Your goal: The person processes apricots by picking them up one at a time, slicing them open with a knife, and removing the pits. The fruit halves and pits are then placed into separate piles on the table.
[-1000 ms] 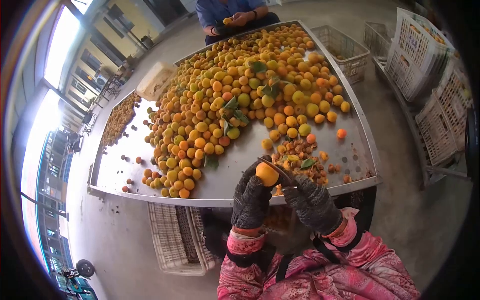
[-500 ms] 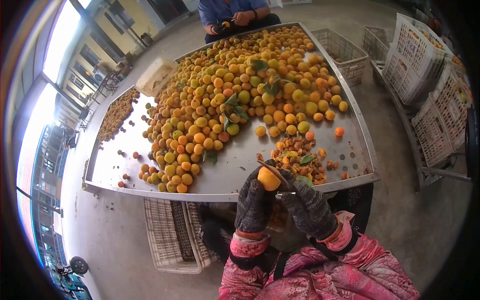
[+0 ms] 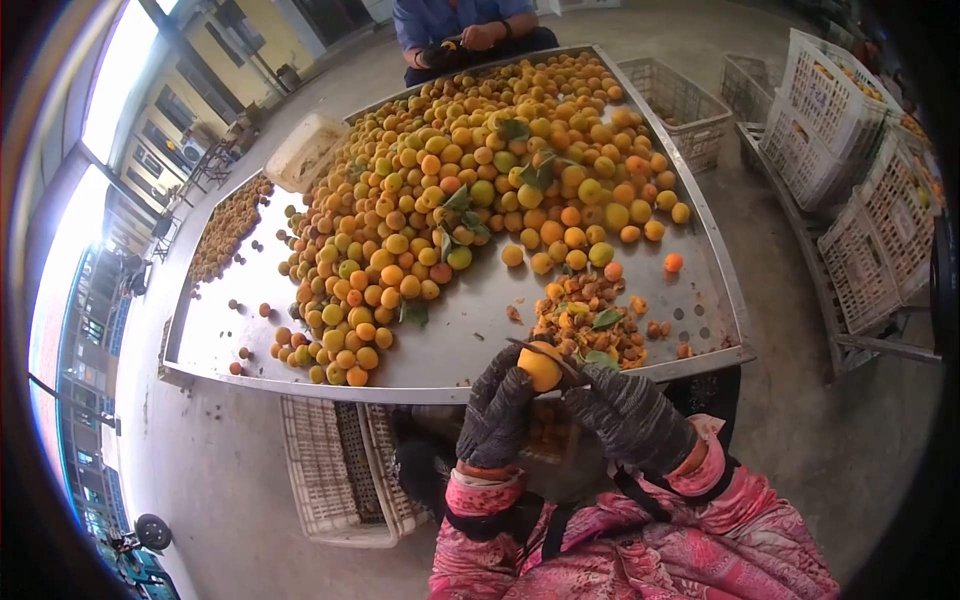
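Note:
My gloved left hand [image 3: 493,415] is wrapped around a yellow-orange apricot [image 3: 540,370] just over the near edge of the metal table [image 3: 450,345]. In my gloved right hand [image 3: 632,415] is a thin dark knife [image 3: 525,345], its blade lying across the upper right side of the apricot. The grip on the handle is mostly hidden by the fingers. Just beyond both hands lies a heap of torn apricot scraps [image 3: 600,310] with a few green leaves.
A large pile of apricots [image 3: 400,215] covers much of the table, with small brown pieces [image 3: 225,230] at far left. Across it sits a co-worker [image 3: 465,30] with hands together. A white tub [image 3: 308,150] stands at the left edge. Crates [image 3: 830,115] stack at right; another crate [image 3: 335,480] sits below.
The view has shifted slightly. The knife blade lies a little flatter across the apricot, and my right hand has tilted slightly. Both hands keep their holds.

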`<state>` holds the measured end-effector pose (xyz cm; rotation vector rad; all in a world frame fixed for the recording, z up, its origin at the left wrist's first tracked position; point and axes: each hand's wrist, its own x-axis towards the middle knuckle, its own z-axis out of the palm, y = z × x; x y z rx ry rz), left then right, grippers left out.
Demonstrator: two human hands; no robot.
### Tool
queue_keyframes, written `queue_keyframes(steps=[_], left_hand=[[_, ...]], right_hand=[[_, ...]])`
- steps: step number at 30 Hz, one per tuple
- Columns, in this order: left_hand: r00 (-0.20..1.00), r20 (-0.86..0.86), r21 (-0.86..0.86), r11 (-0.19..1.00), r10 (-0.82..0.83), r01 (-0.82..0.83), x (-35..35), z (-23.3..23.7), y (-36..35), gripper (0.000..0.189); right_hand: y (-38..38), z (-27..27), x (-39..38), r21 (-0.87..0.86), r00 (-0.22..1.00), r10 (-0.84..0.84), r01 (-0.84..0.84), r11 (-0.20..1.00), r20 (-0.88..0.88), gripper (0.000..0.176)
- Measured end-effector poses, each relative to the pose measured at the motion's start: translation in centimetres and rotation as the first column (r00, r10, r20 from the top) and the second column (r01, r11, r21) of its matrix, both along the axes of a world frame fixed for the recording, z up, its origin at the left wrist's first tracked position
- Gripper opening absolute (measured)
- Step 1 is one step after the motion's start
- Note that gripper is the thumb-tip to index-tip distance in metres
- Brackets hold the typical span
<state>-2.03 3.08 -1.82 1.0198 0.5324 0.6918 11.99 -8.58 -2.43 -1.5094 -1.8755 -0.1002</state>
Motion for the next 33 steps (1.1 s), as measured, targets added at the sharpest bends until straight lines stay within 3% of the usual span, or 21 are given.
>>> queue_keyframes(steps=[2, 4, 5, 6, 8, 9, 11, 12, 14, 15, 16, 17, 18, 19, 20, 24, 25, 26, 27, 29, 33], left_hand=[[1.0, 0.008, 0.021, 1.0, -0.017, 0.017, -0.1, 0.5, 0.1, 0.063], [0.99, 0.005, 0.069, 0.987, -0.143, 0.143, -0.3, 2.0, 0.2, 0.042], [0.989, 0.008, 0.072, 0.987, -0.145, 0.144, -0.3, 2.0, -0.1, 0.042], [0.996, -0.04, 0.04, 0.995, -0.086, 0.087, -0.3, 1.9, -0.5, 0.05], [0.995, -0.092, 0.009, 1.0, -0.026, 0.027, 0.1, 1.4, -1.5, 0.058], [0.999, 0.009, -0.024, 0.999, 0.035, -0.035, 0.8, 0.9, -2.1, 0.056], [0.983, 0.129, -0.135, 0.984, 0.132, -0.114, 1.9, 0.0, -3.1, 0.054], [0.982, 0.13, -0.14, 0.983, 0.134, -0.116, 2.1, -0.4, -3.3, 0.054], [0.973, 0.165, -0.188, 0.973, 0.164, -0.133, 2.3, -0.8, -3.4, 0.052], [0.972, 0.166, -0.188, 0.973, 0.165, -0.133, 2.1, -0.3, -3.1, 0.052], [0.993, 0.09, -0.148, 0.987, 0.072, -0.059, 1.5, 0.8, -2.4, 0.045], [1.0, 0.01, -0.113, 0.993, -0.019, 0.02, 0.9, 1.5, -1.8, 0.039], [1.0, 0.011, -0.111, 0.994, -0.018, 0.019, 0.5, 1.6, -1.2, 0.039], [0.997, -0.007, -0.038, 0.997, -0.071, 0.071, 0.2, 1.5, -0.6, 0.039], [0.992, -0.031, 0.032, 0.992, -0.123, 0.124, 0.1, 1.4, -0.3, 0.04], [0.995, -0.081, 0.042, 0.997, 0.064, -0.061, 0.7, 0.9, -2.0, 0.04], [0.99, -0.002, 0.017, 0.99, 0.138, -0.138, 1.2, 1.0, -2.7, 0.04], [0.975, 0.075, -0.016, 0.977, 0.211, -0.211, 1.6, 1.0, -3.1, 0.041], [0.974, 0.073, -0.019, 0.977, 0.213, -0.212, 1.8, 0.7, -3.4, 0.041], [0.98, 0.003, -0.04, 0.979, 0.201, -0.201, 2.2, 0.4, -3.6, 0.045], [0.991, -0.074, 0.0, 0.994, 0.108, -0.108, 1.2, -0.2, -2.0, 0.043]], right_hand=[[-0.1, 2.0, 1.0, -0.02, 0.994, 0.106, -0.107, 0.994, -0.033, 0.035], [0.1, 2.1, 1.4, -0.032, 0.991, 0.129, -0.129, 0.991, -0.018, 0.035], [0.3, 2.1, 1.5, -0.04, 0.988, 0.157, -0.157, 0.987, -0.003, 0.035], [0.4, 1.8, 1.1, -0.038, 0.988, 0.157, -0.156, 0.987, 0.001, 0.035], [0.5, 0.5, -0.8, -0.023, 0.994, -0.011, 0.009, 1.0, -0.105, 0.035], [0.6, -0.1, -1.9, -0.022, 0.994, -0.01, 0.008, 1.0, -0.105, 0.035], [0.7, -1.3, -3.7, -0.239, 0.798, -0.21, 0.086, 0.967, -0.564, 0.037], [0.6, -1.6, -3.9, -0.243, 0.799, -0.212, 0.085, 0.966, -0.562, 0.037], [0.5, -2.0, -4.0, -0.022, 0.931, -0.236, 0.24, 0.971, -0.279, 0.038], [0.5, -1.8, -3.5, -0.022, 0.931, -0.235, 0.239, 0.971, -0.278, 0.038], [0.3, -1.6, -2.7, -0.184, 0.805, -0.159, 0.064, 0.981, -0.571, 0.038], [0.2, -1.3, -1.8, -0.272, 0.576, -0.137, -0.155, 0.95, -0.806, 0.037], [0.2, -1.2, -0.8, -0.27, 0.577, -0.134, -0.156, 0.95, -0.805, 0.037], [0.3, -1.0, 0.1, -0.148, 0.887, 0.013, -0.092, 0.985, -0.461, 0.037], [0.3, -0.9, 0.6, -0.009, 0.996, 0.093, -0.093, 0.996, 0.003, 0.037], [0.3, 0.8, -1.1, -0.026, 0.995, -0.022, 0.025, 0.999, 0.096, 0.028], [0.1, 0.2, -2.5, -0.135, 0.97, -0.098, 0.069, 0.988, -0.222, 0.032], [0.0, -0.4, -3.6, -0.253, 0.84, -0.197, 0.074, 0.965, -0.506, 0.035], [-0.2, -1.1, -4.3, -0.256, 0.84, -0.197, 0.072, 0.964, -0.506, 0.035], [-0.1, -2.4, -5.0, -0.352, 0.527, -0.338, 0.077, 0.933, -0.78, 0.033], [-0.7, -3.4, -3.0, -0.337, 0.447, -0.295, -0.016, 0.941, -0.845, 0.033]])
